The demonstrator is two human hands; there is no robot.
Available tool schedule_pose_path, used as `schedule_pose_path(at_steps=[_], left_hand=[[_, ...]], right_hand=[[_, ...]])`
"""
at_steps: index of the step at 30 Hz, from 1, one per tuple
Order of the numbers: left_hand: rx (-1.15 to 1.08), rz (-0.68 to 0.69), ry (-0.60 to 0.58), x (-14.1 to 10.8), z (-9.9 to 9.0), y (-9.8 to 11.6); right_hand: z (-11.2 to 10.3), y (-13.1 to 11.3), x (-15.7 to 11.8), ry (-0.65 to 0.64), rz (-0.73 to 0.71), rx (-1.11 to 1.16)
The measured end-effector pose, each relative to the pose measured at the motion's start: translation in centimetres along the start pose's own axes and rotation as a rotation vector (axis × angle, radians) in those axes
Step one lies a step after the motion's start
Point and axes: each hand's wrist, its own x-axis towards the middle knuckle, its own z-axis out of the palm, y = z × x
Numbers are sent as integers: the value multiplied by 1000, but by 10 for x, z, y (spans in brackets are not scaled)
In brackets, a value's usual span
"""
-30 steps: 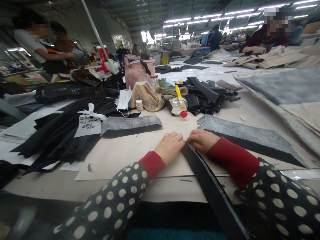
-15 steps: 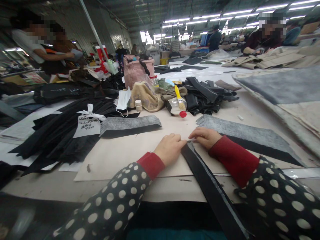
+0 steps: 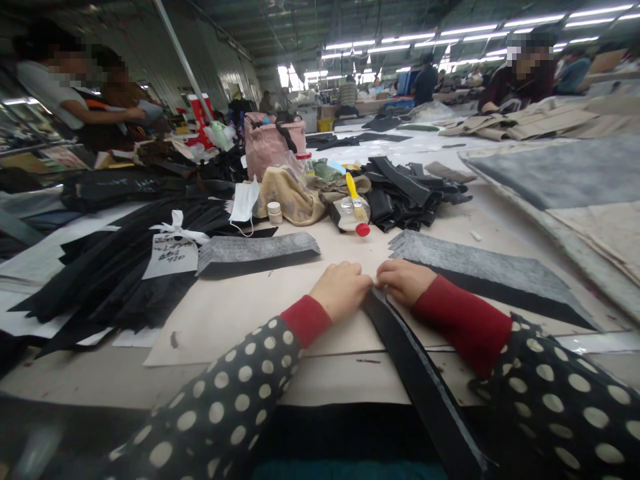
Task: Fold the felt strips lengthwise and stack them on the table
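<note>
A long black strip (image 3: pixel 417 363) with a pale line along it runs from my fingertips down over the table's front edge. My left hand (image 3: pixel 343 291) pinches its far end from the left. Close against it, my right hand (image 3: pixel 403 280) has its fingers closed at the same end, on the right side. Grey-and-black strips (image 3: pixel 260 253) lie in a stack left of my hands. Another stack of grey-and-black strips (image 3: pixel 485 277) lies to the right, behind my right forearm.
Behind my hands are a yellow brush (image 3: pixel 353 190) on a red-capped bottle, a small white jar (image 3: pixel 275 213), a cloth and a pink bag (image 3: pixel 274 143). Black pieces with a tag (image 3: pixel 173 255) lie left. People stand farther back.
My right hand has moved slightly left and its fingers have closed on the strip's end, next to my left hand. The view has shifted a little.
</note>
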Motion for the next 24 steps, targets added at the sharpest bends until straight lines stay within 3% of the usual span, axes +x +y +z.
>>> schedule_pose_path(at_steps=[4, 7, 10, 18, 24], left_hand=[[-172, -39, 62, 6, 11, -8], [-238, -55, 95, 5, 18, -10], [-277, -58, 97, 3, 19, -9], [-395, -136, 122, 5, 21, -8], [-459, -106, 108, 6, 22, -11]], right_hand=[[-2, 2, -4, 93, 192, 119], [-6, 1, -6, 50, 335, 162], [-9, 0, -6, -46, 361, 233], [-4, -4, -4, -90, 491, 615], [1, -8, -2, -23, 548, 740]])
